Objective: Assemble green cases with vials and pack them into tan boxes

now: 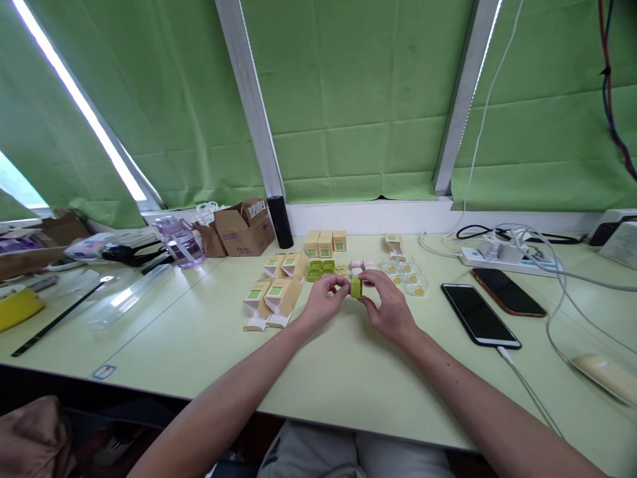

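A small yellow-green case (355, 287) is held up over the table between my two hands. My right hand (391, 307) has its thumb and fingers closed round it from the right. From the left, the pinched fingertips of my left hand (324, 300) reach its edge; whatever lies between them is too small to make out. Just behind are green cases (320, 268), small white and pink pieces (357, 264) and a clear tray (414, 285) with yellow bits in its round cups. Opened kraft boxes (283, 294) stand to the left of my hands.
Closed kraft boxes (325, 243), a black cylinder (280, 222) and a cardboard carton (243, 229) stand at the back. Two phones (480, 314), a power strip (512, 259), cables and a mouse (606, 377) lie right. A purple bottle (180, 242) and clear plastic are left.
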{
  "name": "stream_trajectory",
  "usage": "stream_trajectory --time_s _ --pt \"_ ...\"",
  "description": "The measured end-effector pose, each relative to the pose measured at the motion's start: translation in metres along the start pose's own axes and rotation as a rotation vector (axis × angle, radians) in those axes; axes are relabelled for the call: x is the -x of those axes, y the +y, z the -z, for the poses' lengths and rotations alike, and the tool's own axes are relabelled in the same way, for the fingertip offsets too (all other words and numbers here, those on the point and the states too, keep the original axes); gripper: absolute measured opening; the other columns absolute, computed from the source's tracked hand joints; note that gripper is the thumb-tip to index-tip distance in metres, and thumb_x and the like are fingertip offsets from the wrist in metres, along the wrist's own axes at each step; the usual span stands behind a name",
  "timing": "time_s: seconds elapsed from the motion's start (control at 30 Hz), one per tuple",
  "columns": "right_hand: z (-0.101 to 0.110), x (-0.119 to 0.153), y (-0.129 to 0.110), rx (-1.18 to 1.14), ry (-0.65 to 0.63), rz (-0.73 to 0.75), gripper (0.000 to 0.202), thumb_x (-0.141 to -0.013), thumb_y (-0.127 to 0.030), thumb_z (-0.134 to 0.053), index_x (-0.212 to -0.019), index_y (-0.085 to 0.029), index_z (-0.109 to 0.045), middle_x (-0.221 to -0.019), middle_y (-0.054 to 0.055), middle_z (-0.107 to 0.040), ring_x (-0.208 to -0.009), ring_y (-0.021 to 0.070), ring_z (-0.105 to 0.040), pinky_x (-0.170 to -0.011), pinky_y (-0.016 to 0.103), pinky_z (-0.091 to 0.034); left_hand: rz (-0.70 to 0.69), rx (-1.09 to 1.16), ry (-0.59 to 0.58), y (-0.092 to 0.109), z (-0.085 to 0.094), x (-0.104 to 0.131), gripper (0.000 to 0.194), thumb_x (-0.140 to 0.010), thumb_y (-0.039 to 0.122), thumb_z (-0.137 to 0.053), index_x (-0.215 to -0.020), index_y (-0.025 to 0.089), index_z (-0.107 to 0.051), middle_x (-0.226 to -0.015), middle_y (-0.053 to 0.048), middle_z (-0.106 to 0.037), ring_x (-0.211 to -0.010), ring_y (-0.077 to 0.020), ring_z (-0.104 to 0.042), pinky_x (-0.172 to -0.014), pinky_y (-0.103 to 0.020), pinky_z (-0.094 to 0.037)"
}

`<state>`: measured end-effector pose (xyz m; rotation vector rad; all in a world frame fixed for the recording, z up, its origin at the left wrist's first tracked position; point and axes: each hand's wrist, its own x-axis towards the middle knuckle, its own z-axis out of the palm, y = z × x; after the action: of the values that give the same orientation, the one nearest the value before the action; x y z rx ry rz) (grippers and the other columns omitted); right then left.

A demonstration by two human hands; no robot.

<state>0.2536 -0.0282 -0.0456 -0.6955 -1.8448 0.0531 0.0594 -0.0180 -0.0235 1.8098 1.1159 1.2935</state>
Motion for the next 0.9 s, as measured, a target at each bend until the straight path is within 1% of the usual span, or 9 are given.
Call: stream_trajectory --time_s 0.13,0.23,0.57,0.77,0.9 --pt "0.0001 -0.0011 -0.0014 0.008 0.004 0.01 0.04 -0.094 -0.011 -0.059 -0.131 -0.025 -0.055 -0.125 0.013 -0.069 -0.121 0.0305 -0.067 -0.098 0.053 -0.064 0.04 0.07 -0.032 0.0005 -0.0011 -0.0004 0.032 -0.087 0.047 -0.075 -0.086 0.015 -0.07 -0.085 -0.006 -0.073 -0.079 -0.0177 -0.065 -0.078 -0.03 -0.051" --pt "-0.0001 -0.0014 -0.0011 0.011 0.003 0.003 0.041 -0.093 -0.011 -0.059 -0.131 -0.026 -0.055 -0.124 0.013 -0.069 -0.12 0.0308 -0.067 -0.098 0.053 -0.064 0.064 0.1 -0.029 -0.0005 -0.0014 -0.0008 0.034 -0.086 0.048 -0.077 -0.085 0.015 -0.07 -0.083 -0.005 -0.072 -0.077 -0.0171 -0.064 -0.075 -0.029 -0.05" --pt "-0.0009 0.0 0.0017 0.011 0.007 -0.017 0.044 -0.092 -0.011 -0.059 -0.133 -0.026 -0.057 -0.125 0.013 -0.07 -0.121 0.0315 -0.068 -0.099 0.053 -0.063 0.099 0.132 -0.015 -0.0023 -0.0006 -0.0008 0.034 -0.083 0.048 -0.079 -0.083 0.016 -0.069 -0.081 -0.005 -0.071 -0.076 -0.0165 -0.063 -0.075 -0.029 -0.05" --pt "-0.0005 -0.0002 0.0026 0.009 -0.007 -0.016 0.045 -0.09 -0.008 -0.059 -0.132 -0.025 -0.056 -0.125 0.013 -0.069 -0.122 0.0311 -0.067 -0.099 0.053 -0.064 0.115 0.149 -0.011 -0.0005 -0.0001 -0.0005 0.03 -0.083 0.044 -0.079 -0.083 0.016 -0.07 -0.081 -0.004 -0.072 -0.076 -0.0158 -0.064 -0.076 -0.029 -0.05" --pt "0.0002 -0.0003 0.0026 0.008 -0.002 -0.019 0.044 -0.091 -0.008 -0.059 -0.132 -0.026 -0.056 -0.126 0.013 -0.069 -0.121 0.0308 -0.067 -0.098 0.053 -0.064 0.116 0.16 -0.017 0.0015 0.0002 -0.0002 0.031 -0.083 0.045 -0.08 -0.083 0.016 -0.07 -0.081 -0.005 -0.073 -0.076 -0.0162 -0.065 -0.075 -0.028 -0.05"
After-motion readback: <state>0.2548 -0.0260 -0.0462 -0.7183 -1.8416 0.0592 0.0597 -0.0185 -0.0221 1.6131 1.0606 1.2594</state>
